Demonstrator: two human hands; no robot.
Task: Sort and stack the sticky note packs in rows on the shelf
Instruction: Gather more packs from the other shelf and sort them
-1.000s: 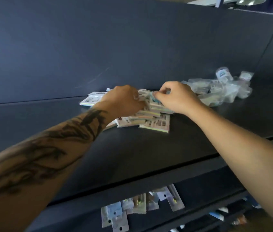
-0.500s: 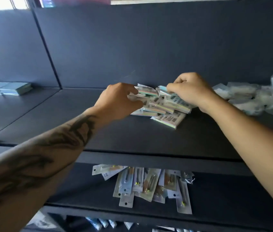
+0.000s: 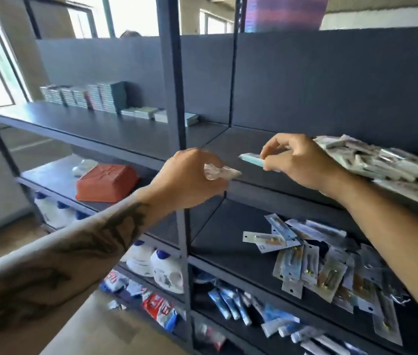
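Head view: my right hand (image 3: 297, 162) pinches a blue pack (image 3: 252, 160) above the shelf (image 3: 228, 147); my left hand (image 3: 192, 178) pinches a clear-wrapped pack (image 3: 222, 172) at the shelf edge. The loose pile (image 3: 377, 162) at right remains unsorted. Neat stacks (image 3: 105, 98) stand far left. I judge most sorting is left.
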